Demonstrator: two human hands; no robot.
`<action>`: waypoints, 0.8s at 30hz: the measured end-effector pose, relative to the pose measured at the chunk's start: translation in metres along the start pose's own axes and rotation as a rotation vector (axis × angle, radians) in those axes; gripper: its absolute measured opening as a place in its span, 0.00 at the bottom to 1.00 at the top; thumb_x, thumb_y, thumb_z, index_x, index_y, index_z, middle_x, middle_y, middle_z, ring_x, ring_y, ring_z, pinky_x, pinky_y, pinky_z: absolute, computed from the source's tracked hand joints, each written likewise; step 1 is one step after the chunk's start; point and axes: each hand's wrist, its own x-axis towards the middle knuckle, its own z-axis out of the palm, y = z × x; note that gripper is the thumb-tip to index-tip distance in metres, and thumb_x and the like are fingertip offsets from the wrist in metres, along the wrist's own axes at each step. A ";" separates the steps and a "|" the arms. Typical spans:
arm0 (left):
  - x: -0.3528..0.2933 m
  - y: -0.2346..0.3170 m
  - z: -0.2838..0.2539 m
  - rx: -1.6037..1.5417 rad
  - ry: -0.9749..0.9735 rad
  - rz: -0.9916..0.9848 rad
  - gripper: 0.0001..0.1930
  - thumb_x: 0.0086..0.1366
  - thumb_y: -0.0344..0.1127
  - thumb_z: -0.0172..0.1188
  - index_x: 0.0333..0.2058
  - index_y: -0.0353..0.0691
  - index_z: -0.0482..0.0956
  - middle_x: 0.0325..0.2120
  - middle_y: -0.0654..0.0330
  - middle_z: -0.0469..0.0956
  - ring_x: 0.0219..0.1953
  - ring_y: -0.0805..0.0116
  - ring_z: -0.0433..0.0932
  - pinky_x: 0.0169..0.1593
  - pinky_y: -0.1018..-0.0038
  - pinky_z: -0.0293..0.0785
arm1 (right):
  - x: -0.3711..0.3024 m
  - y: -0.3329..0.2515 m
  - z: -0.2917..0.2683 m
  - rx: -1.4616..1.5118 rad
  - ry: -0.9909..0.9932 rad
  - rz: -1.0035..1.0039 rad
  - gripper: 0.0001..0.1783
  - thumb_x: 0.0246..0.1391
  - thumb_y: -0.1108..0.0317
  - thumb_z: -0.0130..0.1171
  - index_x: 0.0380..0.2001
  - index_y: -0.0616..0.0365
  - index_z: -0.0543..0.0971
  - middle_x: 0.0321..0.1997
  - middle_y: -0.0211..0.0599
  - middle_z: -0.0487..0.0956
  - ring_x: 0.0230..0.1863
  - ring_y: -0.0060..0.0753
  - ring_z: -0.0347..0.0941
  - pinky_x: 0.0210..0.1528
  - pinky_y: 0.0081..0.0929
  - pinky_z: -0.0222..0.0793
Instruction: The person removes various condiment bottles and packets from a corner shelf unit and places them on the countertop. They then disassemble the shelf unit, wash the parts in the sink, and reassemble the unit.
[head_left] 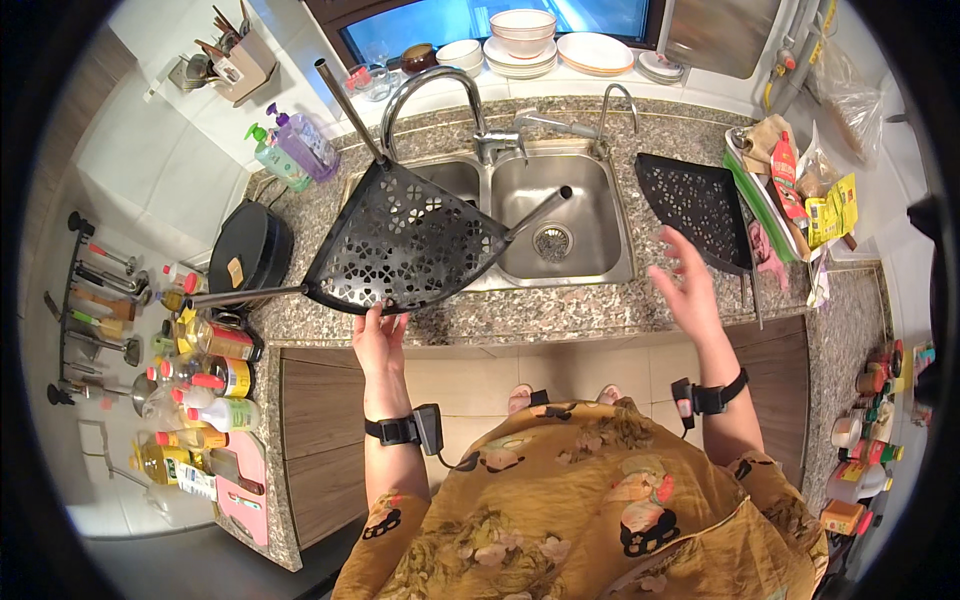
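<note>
My left hand (380,345) grips the front rim of a black fan-shaped corner shelf panel (395,245) with flower-shaped cutouts. Metal posts stick out from its corners. The panel is held over the left basin and covers most of it. My right hand (688,295) is raised over the counter's front edge, right of the sink, fingers apart and holding nothing. Nearest to it lies a second black perforated shelf panel (692,205) on the granite counter, with thin posts at its front end.
The right sink basin (580,205) is steel, with a tall curved faucet (478,110) behind. Soap bottles (290,150) and a black pan (250,250) stand left. Stacked bowls and plates (522,45) line the windowsill. Packets (832,208) crowd the right; condiment bottles (225,375) crowd the near left.
</note>
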 end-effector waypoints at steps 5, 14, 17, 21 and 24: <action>0.018 0.005 -0.019 0.030 -0.031 -0.022 0.11 0.67 0.28 0.60 0.47 0.42 0.77 0.40 0.61 0.80 0.35 0.70 0.81 0.35 0.68 0.86 | 0.011 -0.111 0.046 0.155 -0.179 -0.135 0.39 0.57 0.62 0.67 0.68 0.53 0.63 0.65 0.46 0.71 0.58 0.40 0.74 0.54 0.36 0.73; 0.044 0.025 -0.034 0.205 -0.172 -0.096 0.07 0.65 0.28 0.60 0.42 0.41 0.77 0.37 0.62 0.81 0.31 0.72 0.79 0.33 0.70 0.86 | 0.028 -0.133 0.107 0.359 -0.490 -0.069 0.15 0.65 0.69 0.55 0.53 0.61 0.77 0.52 0.39 0.80 0.53 0.32 0.76 0.55 0.31 0.71; 0.030 0.023 -0.021 0.219 -0.149 -0.147 0.08 0.65 0.28 0.60 0.43 0.43 0.77 0.37 0.63 0.80 0.30 0.73 0.79 0.32 0.73 0.85 | 0.022 -0.128 0.109 0.322 -0.499 0.019 0.12 0.66 0.69 0.55 0.48 0.62 0.79 0.48 0.37 0.81 0.50 0.30 0.77 0.53 0.29 0.71; 0.025 0.007 -0.021 0.230 -0.205 -0.166 0.10 0.66 0.29 0.60 0.46 0.44 0.78 0.36 0.65 0.80 0.32 0.75 0.79 0.32 0.73 0.85 | 0.012 -0.120 0.093 0.277 -0.360 -0.049 0.12 0.65 0.66 0.58 0.46 0.61 0.80 0.44 0.41 0.83 0.41 0.34 0.81 0.44 0.30 0.73; 0.017 0.001 0.006 0.294 -0.218 -0.128 0.12 0.65 0.29 0.61 0.48 0.43 0.77 0.36 0.66 0.78 0.33 0.76 0.77 0.33 0.73 0.85 | 0.002 -0.089 0.094 0.351 -0.267 0.064 0.12 0.66 0.66 0.57 0.47 0.62 0.80 0.42 0.35 0.82 0.40 0.27 0.78 0.44 0.28 0.74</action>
